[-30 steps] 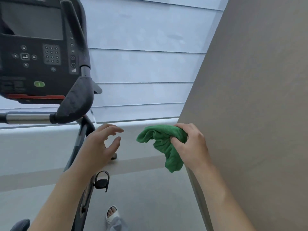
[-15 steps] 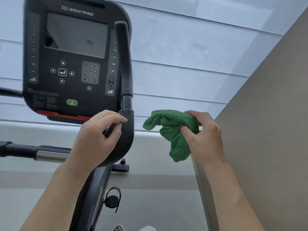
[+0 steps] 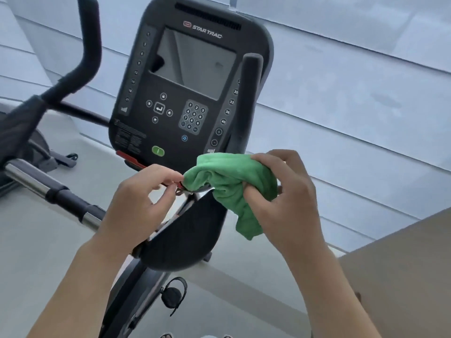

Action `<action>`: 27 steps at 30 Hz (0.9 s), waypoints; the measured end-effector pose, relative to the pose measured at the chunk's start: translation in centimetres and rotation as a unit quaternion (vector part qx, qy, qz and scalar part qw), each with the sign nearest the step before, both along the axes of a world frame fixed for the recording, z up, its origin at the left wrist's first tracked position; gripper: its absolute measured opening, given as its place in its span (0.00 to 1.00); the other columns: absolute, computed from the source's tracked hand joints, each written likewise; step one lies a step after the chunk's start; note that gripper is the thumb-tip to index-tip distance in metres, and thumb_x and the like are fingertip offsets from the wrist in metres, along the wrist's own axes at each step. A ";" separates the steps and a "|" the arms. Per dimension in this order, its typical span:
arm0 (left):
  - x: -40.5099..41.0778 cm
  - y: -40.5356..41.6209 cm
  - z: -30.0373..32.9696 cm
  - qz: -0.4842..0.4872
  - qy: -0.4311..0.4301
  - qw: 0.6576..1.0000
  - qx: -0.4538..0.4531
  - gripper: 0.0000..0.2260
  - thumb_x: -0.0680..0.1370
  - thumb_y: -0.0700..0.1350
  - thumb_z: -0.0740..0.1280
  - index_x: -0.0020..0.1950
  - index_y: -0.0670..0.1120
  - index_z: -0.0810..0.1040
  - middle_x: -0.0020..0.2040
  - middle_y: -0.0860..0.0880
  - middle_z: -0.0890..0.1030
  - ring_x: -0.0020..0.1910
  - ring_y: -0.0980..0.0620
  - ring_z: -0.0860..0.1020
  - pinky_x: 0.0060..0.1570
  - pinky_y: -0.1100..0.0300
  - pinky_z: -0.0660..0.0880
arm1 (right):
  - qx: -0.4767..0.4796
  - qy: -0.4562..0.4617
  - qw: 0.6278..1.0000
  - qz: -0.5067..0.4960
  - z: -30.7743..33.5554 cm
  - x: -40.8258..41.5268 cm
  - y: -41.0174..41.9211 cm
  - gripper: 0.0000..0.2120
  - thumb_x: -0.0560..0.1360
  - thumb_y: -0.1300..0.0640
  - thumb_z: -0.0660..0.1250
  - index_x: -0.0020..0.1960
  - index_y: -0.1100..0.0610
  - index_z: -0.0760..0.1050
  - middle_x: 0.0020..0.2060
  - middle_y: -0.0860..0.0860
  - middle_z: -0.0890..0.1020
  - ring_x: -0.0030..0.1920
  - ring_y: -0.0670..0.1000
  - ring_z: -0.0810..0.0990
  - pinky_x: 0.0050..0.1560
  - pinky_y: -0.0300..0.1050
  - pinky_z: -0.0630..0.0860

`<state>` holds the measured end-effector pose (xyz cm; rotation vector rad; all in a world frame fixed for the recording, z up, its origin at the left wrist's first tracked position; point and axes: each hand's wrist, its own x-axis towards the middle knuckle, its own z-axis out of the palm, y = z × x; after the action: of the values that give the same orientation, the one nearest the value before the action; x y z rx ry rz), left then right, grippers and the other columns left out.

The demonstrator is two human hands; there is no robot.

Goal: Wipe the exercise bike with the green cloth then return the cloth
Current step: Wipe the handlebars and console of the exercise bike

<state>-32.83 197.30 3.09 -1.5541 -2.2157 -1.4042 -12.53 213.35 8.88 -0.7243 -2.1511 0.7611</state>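
The exercise bike's black console [image 3: 188, 89] fills the upper middle, with a dark screen, keypad and green button. Below it a black curved handlebar pad [image 3: 190, 240] joins the frame. A crumpled green cloth [image 3: 231, 184] hangs just under the console's lower right corner. My right hand [image 3: 283, 198] is shut on the cloth's right side. My left hand [image 3: 144, 198] pinches the cloth's left edge with thumb and fingertips, in front of the console's red lower trim.
A chrome and black handlebar [image 3: 46, 189] runs off to the left, and an upright black grip [image 3: 87, 42] rises at upper left. A pedal with strap [image 3: 173, 296] hangs below. A beige wall [image 3: 400, 276] stands close at lower right. Pale window blinds [image 3: 353, 93] lie behind.
The view swung right, bringing the console to centre. My left hand left the handlebar pad and came over to the cloth's left edge. The cloth rose toward the console's lower edge.
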 end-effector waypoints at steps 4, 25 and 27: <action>1.6 -1.3 0.0 0.081 -0.005 0.997 -0.015 0.09 0.80 0.41 0.67 0.57 0.49 0.84 0.52 0.58 0.84 0.54 0.55 0.82 0.53 0.64 0.77 | 0.043 -0.097 0.989 0.105 -2.1 -1.7 0.7 0.22 0.73 0.53 0.72 0.67 0.46 0.79 0.67 0.40 0.71 0.64 0.48 0.71 0.64 0.49 0.75; 2.3 -9.0 -4.0 0.132 -0.027 0.981 -0.138 0.06 0.78 0.41 0.74 0.53 0.51 0.84 0.56 0.58 0.83 0.69 0.58 0.72 0.76 0.70 0.51 | 0.130 -0.088 0.986 0.055 -5.6 -5.6 -3.2 0.07 0.79 0.59 0.68 0.55 0.52 0.82 0.57 0.47 0.78 0.61 0.56 0.69 0.56 0.57 0.76; 1.6 -9.7 -4.1 0.104 -0.051 0.985 -0.130 0.06 0.79 0.43 0.73 0.55 0.52 0.84 0.57 0.59 0.82 0.70 0.61 0.70 0.75 0.71 0.48 | 0.147 -0.106 0.983 0.026 -5.8 -5.5 -4.6 0.08 0.79 0.58 0.67 0.56 0.54 0.82 0.58 0.48 0.78 0.58 0.57 0.69 0.54 0.56 0.77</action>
<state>-31.18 187.63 -1.06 -1.2916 -2.6236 -1.2009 -18.04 208.74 3.08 -0.6176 -2.4147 0.3913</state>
